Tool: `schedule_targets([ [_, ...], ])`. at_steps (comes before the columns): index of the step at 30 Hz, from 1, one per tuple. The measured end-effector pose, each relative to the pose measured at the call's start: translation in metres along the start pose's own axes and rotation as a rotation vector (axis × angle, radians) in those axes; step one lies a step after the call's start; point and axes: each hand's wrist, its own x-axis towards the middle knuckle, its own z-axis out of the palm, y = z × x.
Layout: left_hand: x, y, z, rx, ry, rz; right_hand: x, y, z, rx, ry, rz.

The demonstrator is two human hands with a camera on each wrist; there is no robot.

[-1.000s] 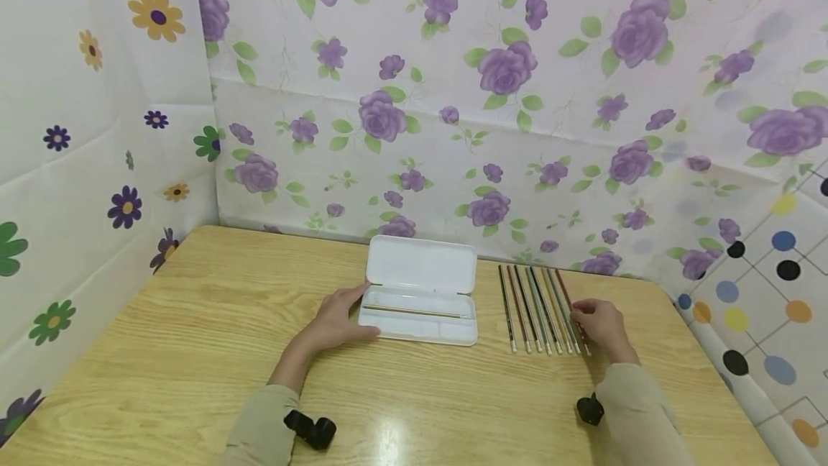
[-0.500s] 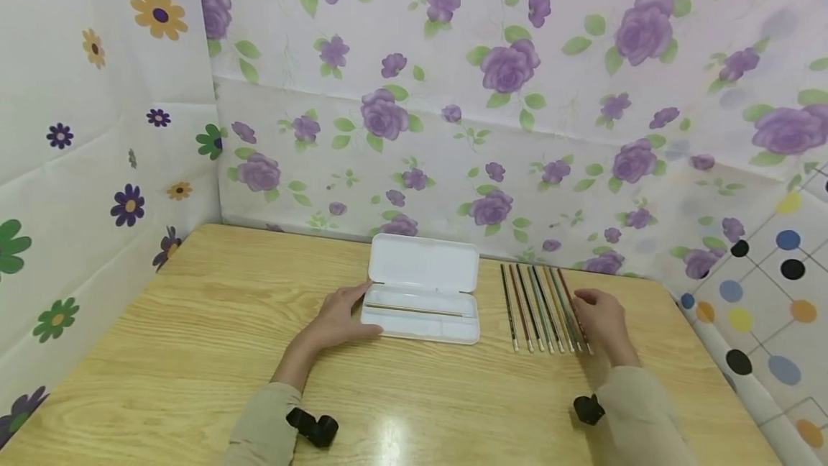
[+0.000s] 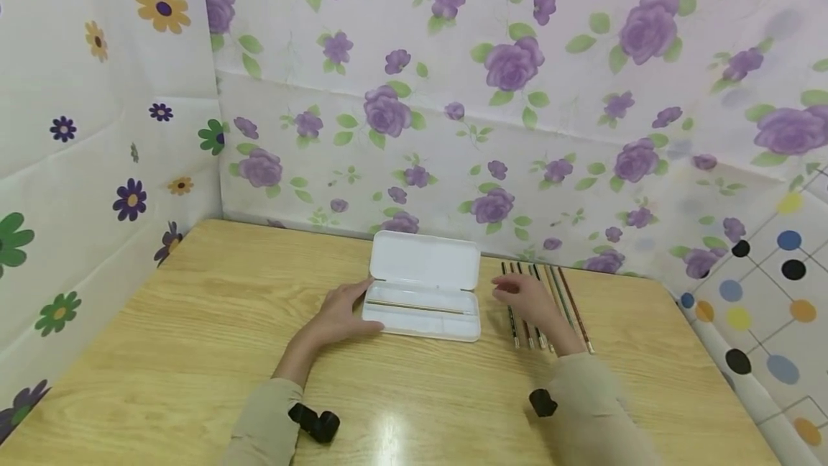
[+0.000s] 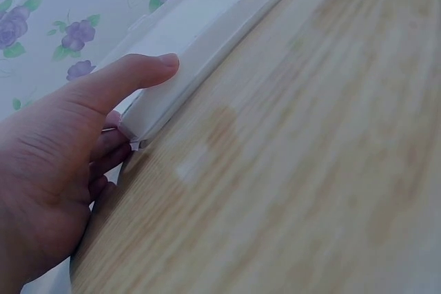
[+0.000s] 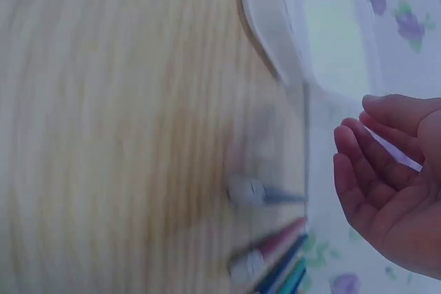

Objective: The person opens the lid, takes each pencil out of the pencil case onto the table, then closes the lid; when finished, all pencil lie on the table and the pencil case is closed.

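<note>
A white plastic pencil case (image 3: 423, 326) lies on the table with its lid (image 3: 425, 259) raised at the back. Inside it, a single gold-coloured pencil (image 3: 414, 306) lies lengthwise. My left hand (image 3: 339, 318) grips the case's left end, thumb over the front wall (image 4: 155, 101) and fingers round the corner. To the right of the case, several pencils (image 3: 578, 311) in dark, red, teal and yellowish colours lie side by side, white eraser ends towards me. My right hand (image 3: 530, 304) hovers over the left part of this row, fingers loosely bent and holding nothing; it hides parts of several pencils.
The wooden table (image 3: 414, 394) ends at a flowered cloth wall (image 3: 446, 142) close behind the case and pencils. A daisy-patterned cloth (image 3: 103, 135) borders the left side, a dotted one (image 3: 776, 315) the right. A black wrist camera (image 3: 315, 423) sits on the left sleeve.
My right hand has left the rightmost red pencil and swung left across the row towards the case. The left hand keeps its hold on the case. The pencils stay in place.
</note>
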Motion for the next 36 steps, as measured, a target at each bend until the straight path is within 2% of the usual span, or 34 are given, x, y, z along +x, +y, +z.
schedule_targets([
  [7, 0.001, 0.0, 0.0, 0.01, -0.002, -0.009, 0.016, -0.024, 0.036, 0.044, -0.049, -0.057],
  [14, 0.001, 0.001, -0.001, 0.011, -0.005, -0.004, 0.026, -0.041, 0.056, 0.027, -0.114, -0.088],
  [19, 0.002, 0.001, 0.0, 0.013, -0.007, -0.002, 0.03, -0.045, 0.065, -0.015, -0.152, -0.124],
  [24, 0.002, 0.0, 0.0, 0.013, -0.007, 0.003, 0.031, -0.048, 0.07, -0.008, -0.206, -0.152],
  [36, -0.001, 0.002, -0.001, 0.01, -0.002, 0.014, 0.034, -0.057, 0.075, -0.039, -0.264, -0.16],
])
